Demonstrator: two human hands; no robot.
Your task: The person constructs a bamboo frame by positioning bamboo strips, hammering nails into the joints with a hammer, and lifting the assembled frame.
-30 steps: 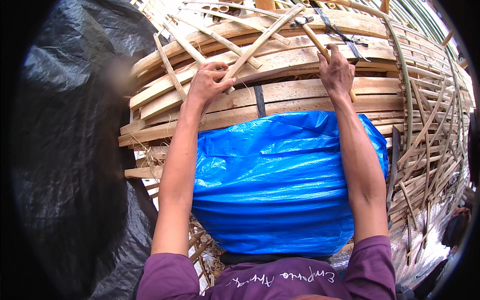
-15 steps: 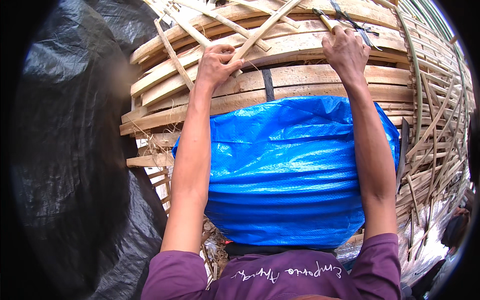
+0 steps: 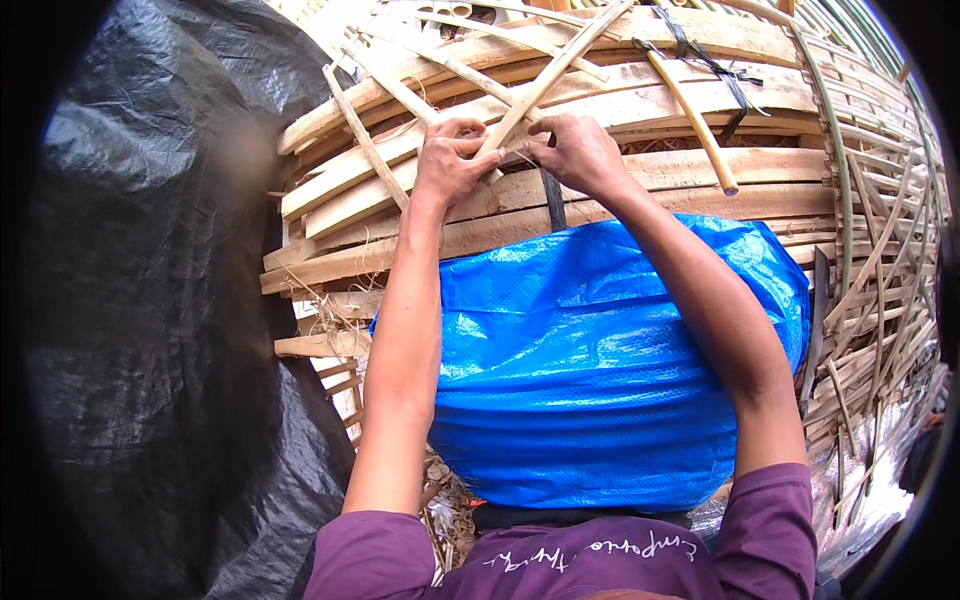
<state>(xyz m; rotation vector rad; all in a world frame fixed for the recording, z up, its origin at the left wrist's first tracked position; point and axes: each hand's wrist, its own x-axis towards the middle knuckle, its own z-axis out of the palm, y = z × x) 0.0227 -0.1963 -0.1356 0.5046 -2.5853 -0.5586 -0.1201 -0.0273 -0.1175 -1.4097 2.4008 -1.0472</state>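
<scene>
My left hand (image 3: 452, 162) is closed on the lower end of a flat bamboo strip (image 3: 562, 64), which slants up to the right across other strips. Close beside it, my right hand (image 3: 582, 156) has its thumb and fingers pinched together next to the strip. What lies between those fingertips is too small to make out. A tool with a long pale wooden handle (image 3: 693, 118) rests on the stacked wooden slats (image 3: 690, 172), right of my right hand. Below both hands, a blue plastic sheet (image 3: 600, 370) covers my lap.
More thin strips (image 3: 365, 135) lie crosswise over the slats at the left. Black tape (image 3: 553, 200) and a black tie (image 3: 700, 55) bind the stack. A black tarp (image 3: 170, 330) hangs along the left side. Woven bamboo lattice (image 3: 880, 250) stands at the right.
My right hand has let go of the wooden-handled tool and moved left to the bamboo strip, beside my left hand. The tool now lies on the slats. My left hand still holds the strip.
</scene>
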